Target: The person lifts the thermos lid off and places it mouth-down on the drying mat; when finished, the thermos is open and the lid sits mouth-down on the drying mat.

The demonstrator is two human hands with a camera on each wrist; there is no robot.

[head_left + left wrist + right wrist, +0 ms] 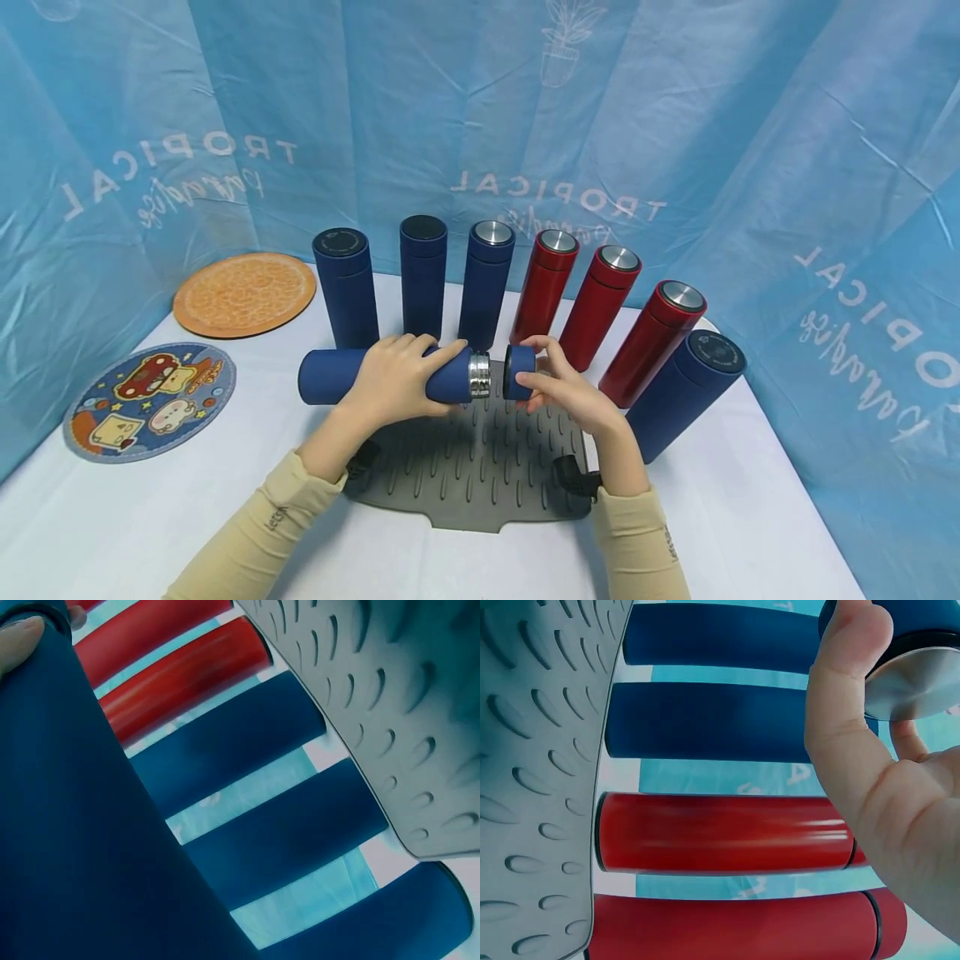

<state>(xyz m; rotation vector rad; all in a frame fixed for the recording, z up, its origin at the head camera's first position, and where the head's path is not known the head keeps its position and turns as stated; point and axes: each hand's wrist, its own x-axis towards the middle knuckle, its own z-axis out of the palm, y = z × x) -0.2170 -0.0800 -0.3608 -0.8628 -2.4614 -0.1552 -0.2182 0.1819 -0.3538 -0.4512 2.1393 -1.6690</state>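
Observation:
My left hand grips a blue thermos flask, held sideways above the grey mat. Its bare silver threaded neck points right. Facing that neck across a small gap is the blue cap, pinched between the thumb and fingers of my right hand. In the left wrist view the flask body fills the left side, with a thumb tip near its top. The right wrist view shows the cap's silver top beside my right thumb.
Behind the hands stand blue flasks and red flasks in an arc, with another blue flask at the right. The ridged grey mat lies below. An orange round mat and a cartoon round mat are at left.

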